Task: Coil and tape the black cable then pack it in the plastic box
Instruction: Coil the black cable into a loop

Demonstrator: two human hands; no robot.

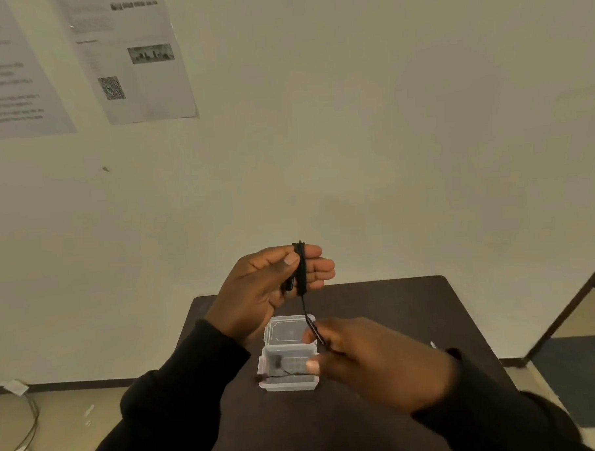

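Two hands: both bare, in black sleeves, raised over a small dark brown table [378,310].
Left hand [271,287]: held up, palm facing the camera, fingers [320,268] curled; thumb pressing on the wraps.
Thin black cable [301,269]: wound several turns around the left fingers; one strand drops from below them to the right hand.
Right hand [373,358]: lower, thumb and forefinger pinching the cable's slim black end plug, the other fingers loosely bent.
Small clear plastic box [289,379]: on the table just under the right fingertips, hinged lid [287,331] open and lying flat behind it.
Box contents: small dark wire-like pieces, too blurred to identify.
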